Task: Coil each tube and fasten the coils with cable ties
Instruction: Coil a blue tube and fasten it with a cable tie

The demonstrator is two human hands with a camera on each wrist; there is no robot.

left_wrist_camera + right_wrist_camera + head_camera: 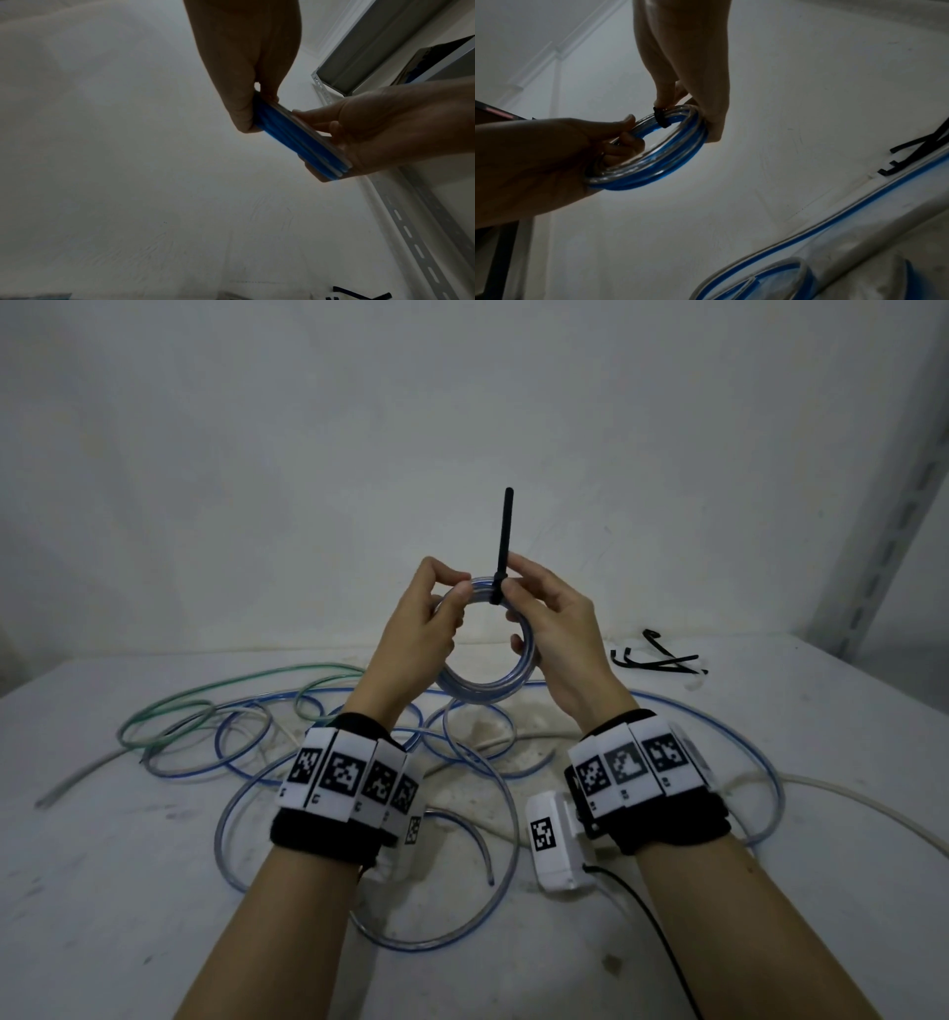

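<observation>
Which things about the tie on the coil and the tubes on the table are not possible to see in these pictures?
- Cable tie head: head view, hidden behind the right hand's fingers, so locking is unclear.
- Tie in the left wrist view: hidden behind the left hand; only the coil edge shows.
- Loose tubes: ends hidden under the wrists, or cut off by the frame's right edge.
- Spare ties: too small and overlapped to count.
</observation>
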